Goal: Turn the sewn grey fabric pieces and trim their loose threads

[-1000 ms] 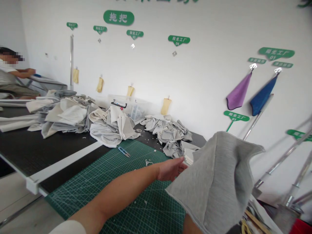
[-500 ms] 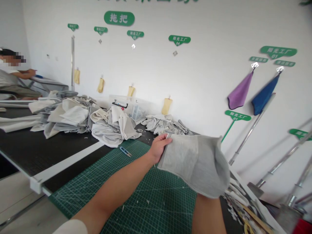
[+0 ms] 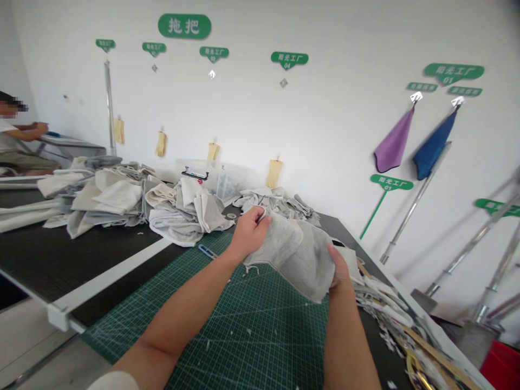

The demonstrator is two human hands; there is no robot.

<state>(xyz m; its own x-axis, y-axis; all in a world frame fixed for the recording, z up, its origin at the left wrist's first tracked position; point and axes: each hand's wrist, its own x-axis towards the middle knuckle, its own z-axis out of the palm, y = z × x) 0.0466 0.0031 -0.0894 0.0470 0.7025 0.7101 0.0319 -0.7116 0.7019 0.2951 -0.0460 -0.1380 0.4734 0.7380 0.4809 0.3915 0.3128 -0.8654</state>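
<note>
A grey cloth [image 3: 298, 252] is stretched between my two hands above the green cutting mat [image 3: 244, 325]. My left hand [image 3: 249, 233] is closed on its upper left corner, thumb on top. At the right end my right hand [image 3: 339, 265] grips the cloth's edge, its fingers partly hidden behind the fabric. A loose thread dangles from the cloth's lower left edge. Small blue thread snips [image 3: 208, 251] lie on the mat's far edge, left of my left hand.
Piles of grey and white cloths [image 3: 109, 195] cover the table's back left, with a smaller heap [image 3: 280, 203] behind my hands. A clear plastic box [image 3: 227, 181] stands by the wall. Scraps and tools [image 3: 418, 346] lie at the right edge. Another person [image 3: 16, 135] sits far left.
The cloth has turned and moved left and is less spread out. My right hand, hidden behind it before, now shows at its right end. My left hand has moved slightly left and up.
</note>
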